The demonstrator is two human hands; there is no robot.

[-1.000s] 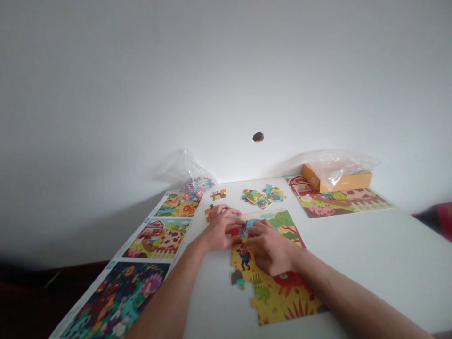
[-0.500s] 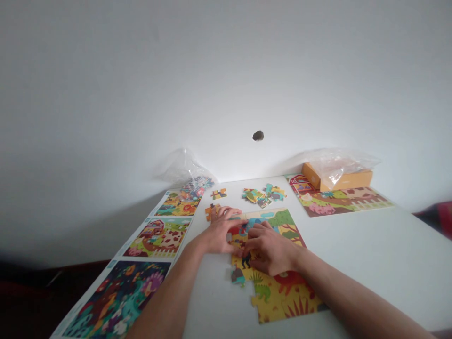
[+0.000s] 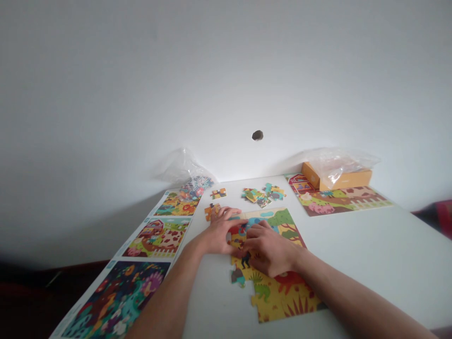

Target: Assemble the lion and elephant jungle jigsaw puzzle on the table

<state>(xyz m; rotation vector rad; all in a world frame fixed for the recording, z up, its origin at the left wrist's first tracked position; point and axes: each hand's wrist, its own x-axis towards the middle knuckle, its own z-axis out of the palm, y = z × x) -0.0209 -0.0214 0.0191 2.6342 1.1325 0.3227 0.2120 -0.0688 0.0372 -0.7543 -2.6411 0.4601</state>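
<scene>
A partly built jigsaw puzzle (image 3: 282, 292) in yellow, green and red lies on the white table (image 3: 370, 263) in front of me. My left hand (image 3: 221, 233) rests on its upper left part, fingers stretched flat over the pieces. My right hand (image 3: 270, 249) lies beside it on the puzzle's middle, fingers curled down and pressing on a red and blue piece (image 3: 242, 230) between the two hands. A loose grey and teal piece (image 3: 237, 277) sits at the puzzle's left edge.
Loose pieces lie in a pile (image 3: 263, 195), with two singles (image 3: 218, 193) (image 3: 211, 211) to its left. Three picture sheets (image 3: 157, 238) line the table's left edge. A clear bag of pieces (image 3: 189, 176), a finished farm puzzle (image 3: 339, 200) and an orange box under plastic (image 3: 335, 176) stand at the back.
Both hands have slid slightly toward me on the puzzle, and the red and blue piece between them has shifted a little. Everything else is unmoved.
</scene>
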